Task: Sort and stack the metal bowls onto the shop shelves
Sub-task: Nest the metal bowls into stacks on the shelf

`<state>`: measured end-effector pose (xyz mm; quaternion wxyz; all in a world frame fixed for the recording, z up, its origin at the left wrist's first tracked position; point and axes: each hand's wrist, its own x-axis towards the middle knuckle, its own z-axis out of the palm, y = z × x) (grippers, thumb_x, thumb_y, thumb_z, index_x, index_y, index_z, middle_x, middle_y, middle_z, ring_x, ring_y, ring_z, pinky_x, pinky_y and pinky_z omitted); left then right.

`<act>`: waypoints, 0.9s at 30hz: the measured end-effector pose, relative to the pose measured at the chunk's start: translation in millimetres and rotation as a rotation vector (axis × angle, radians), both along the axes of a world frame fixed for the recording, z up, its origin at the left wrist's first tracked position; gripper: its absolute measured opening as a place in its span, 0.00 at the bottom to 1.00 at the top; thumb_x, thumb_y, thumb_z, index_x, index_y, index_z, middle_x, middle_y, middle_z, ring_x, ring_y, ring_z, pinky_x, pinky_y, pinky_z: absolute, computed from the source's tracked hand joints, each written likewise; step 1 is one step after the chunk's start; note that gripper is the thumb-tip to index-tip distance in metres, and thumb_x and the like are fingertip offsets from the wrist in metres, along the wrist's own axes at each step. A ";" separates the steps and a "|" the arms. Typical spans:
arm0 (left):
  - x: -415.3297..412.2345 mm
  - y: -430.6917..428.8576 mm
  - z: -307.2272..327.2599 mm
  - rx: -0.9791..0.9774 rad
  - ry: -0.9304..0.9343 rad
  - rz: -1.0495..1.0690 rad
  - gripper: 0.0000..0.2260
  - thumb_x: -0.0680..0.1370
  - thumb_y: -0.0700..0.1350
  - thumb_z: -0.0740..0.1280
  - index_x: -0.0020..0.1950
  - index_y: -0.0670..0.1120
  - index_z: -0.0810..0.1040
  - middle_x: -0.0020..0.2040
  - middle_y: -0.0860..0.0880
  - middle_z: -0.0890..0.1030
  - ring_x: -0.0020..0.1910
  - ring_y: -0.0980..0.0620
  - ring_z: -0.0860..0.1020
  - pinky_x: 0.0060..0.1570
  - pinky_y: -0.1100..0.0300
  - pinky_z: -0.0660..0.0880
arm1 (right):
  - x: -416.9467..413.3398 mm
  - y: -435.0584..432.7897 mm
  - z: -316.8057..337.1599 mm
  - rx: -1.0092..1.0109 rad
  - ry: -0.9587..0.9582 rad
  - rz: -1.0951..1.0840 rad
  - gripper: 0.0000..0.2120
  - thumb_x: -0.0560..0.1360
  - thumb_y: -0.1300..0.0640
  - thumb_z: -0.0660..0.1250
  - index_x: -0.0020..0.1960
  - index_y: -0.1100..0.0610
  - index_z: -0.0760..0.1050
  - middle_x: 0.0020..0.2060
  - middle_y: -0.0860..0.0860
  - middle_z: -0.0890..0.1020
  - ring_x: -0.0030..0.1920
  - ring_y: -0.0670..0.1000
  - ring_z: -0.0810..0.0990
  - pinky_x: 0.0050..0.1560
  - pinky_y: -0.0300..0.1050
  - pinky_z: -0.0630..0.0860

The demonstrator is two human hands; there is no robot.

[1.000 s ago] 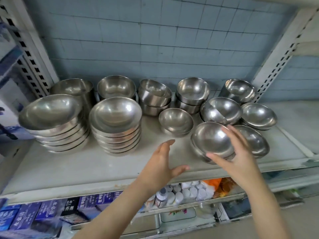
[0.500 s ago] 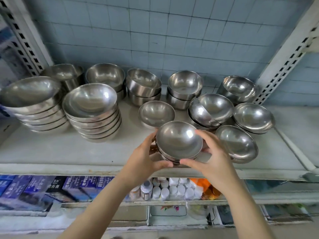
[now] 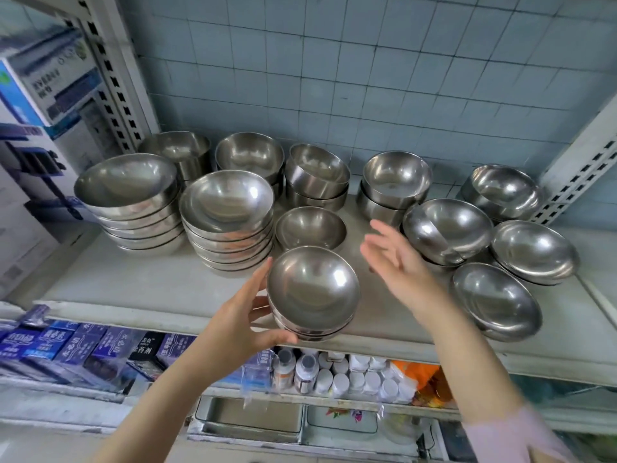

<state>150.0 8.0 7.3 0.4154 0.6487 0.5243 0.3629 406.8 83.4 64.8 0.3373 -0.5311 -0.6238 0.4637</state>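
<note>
A small stack of metal bowls [image 3: 314, 290] rests at the front edge of the white shelf [image 3: 140, 289]. My left hand [image 3: 247, 315] grips its left side and underside. My right hand [image 3: 397, 262] hovers open to the right of the stack, apart from it. Just behind the stack sits a single small bowl [image 3: 310, 227]. Two tall stacks of wide bowls [image 3: 128, 198] [image 3: 228, 218] stand at the left. Loose and tilted bowls [image 3: 447, 228] [image 3: 534, 250] [image 3: 497, 300] lie at the right.
Deeper bowls in pairs [image 3: 317, 177] [image 3: 395, 183] line the tiled back wall. Perforated shelf uprights [image 3: 110, 71] [image 3: 581, 162] stand at both sides. Cartons [image 3: 36, 105] fill the left. The lower shelf holds blue boxes [image 3: 60, 342] and white bottles [image 3: 337, 375].
My right hand has let go of the small stack and lifted away to the right. The stack, held by my left hand, now sits at the shelf's front edge.
</note>
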 end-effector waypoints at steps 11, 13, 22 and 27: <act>-1.8 4.2 -2.2 -0.013 -0.044 -0.032 0.52 0.60 0.63 0.78 0.77 0.63 0.52 0.69 0.62 0.71 0.65 0.59 0.75 0.67 0.52 0.71 | -34.8 67.5 -23.9 -0.305 0.287 -0.182 0.17 0.77 0.62 0.70 0.65 0.52 0.76 0.55 0.56 0.83 0.43 0.52 0.85 0.41 0.44 0.83; -0.9 5.7 -1.8 -0.019 -0.038 -0.031 0.51 0.59 0.64 0.78 0.76 0.66 0.52 0.68 0.61 0.72 0.65 0.59 0.75 0.66 0.52 0.72 | -32.3 65.2 -20.4 -0.303 0.358 -0.209 0.21 0.77 0.64 0.70 0.69 0.56 0.74 0.57 0.55 0.83 0.45 0.53 0.85 0.39 0.42 0.83; 19.9 40.6 -0.2 -0.023 0.002 -0.028 0.46 0.60 0.59 0.79 0.73 0.62 0.60 0.62 0.60 0.77 0.60 0.62 0.78 0.66 0.55 0.72 | 6.0 40.8 48.2 -0.105 0.583 -0.371 0.17 0.79 0.64 0.67 0.67 0.61 0.73 0.54 0.56 0.82 0.48 0.50 0.83 0.49 0.44 0.83; 31.5 66.7 -5.8 -0.017 -0.046 -0.002 0.46 0.63 0.49 0.79 0.76 0.55 0.58 0.62 0.56 0.77 0.57 0.66 0.78 0.61 0.67 0.73 | 3.0 14.8 40.1 -0.164 0.505 -0.330 0.10 0.80 0.64 0.64 0.61 0.56 0.76 0.46 0.53 0.85 0.44 0.49 0.84 0.43 0.41 0.83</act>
